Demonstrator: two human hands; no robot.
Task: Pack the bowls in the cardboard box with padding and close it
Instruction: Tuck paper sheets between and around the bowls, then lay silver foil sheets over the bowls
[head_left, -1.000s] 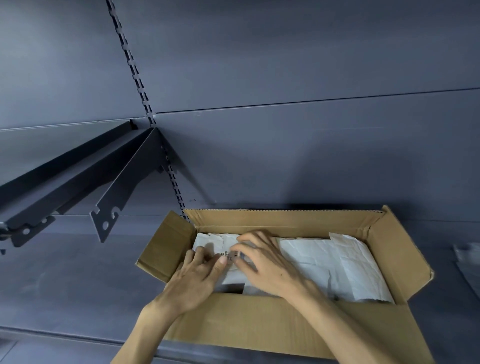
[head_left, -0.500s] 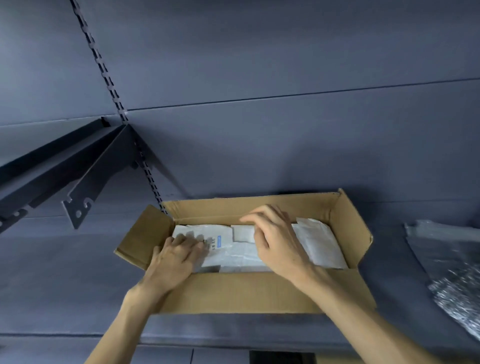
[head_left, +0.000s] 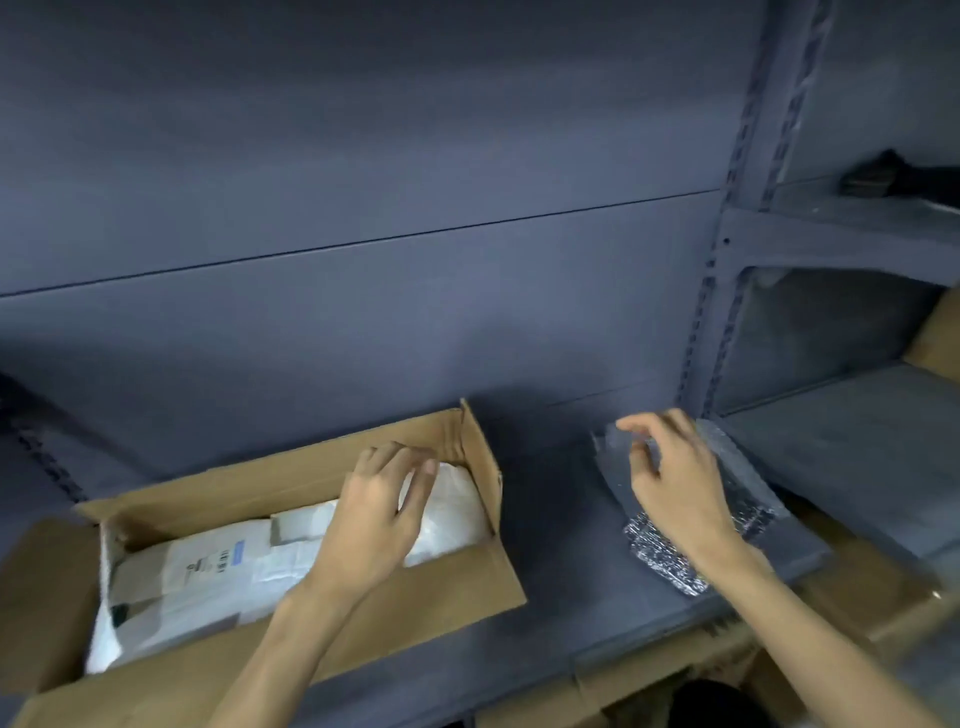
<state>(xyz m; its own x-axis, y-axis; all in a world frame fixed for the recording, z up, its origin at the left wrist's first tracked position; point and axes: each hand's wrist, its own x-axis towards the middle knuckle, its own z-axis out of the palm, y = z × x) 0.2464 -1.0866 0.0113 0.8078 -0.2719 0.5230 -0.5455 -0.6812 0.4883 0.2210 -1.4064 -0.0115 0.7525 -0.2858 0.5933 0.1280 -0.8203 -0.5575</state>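
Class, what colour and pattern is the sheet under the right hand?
Silvery, bubbly-textured sheet, lying beneath the right hand; head view.

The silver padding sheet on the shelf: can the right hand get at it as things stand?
Probably yes. The right hand hovers directly over the silver padding sheet, fingers loosely spread and holding nothing, and nothing lies between them. The cardboard box sits apart to the left.

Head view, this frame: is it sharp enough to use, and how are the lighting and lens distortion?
Head view: dim, bluish light; motion blur smears the right hand, the left hand and the shelf upright; the silver padding sheet glints faintly; wide-angle bending tilts the cardboard box; its white wrapping's label is unreadable.
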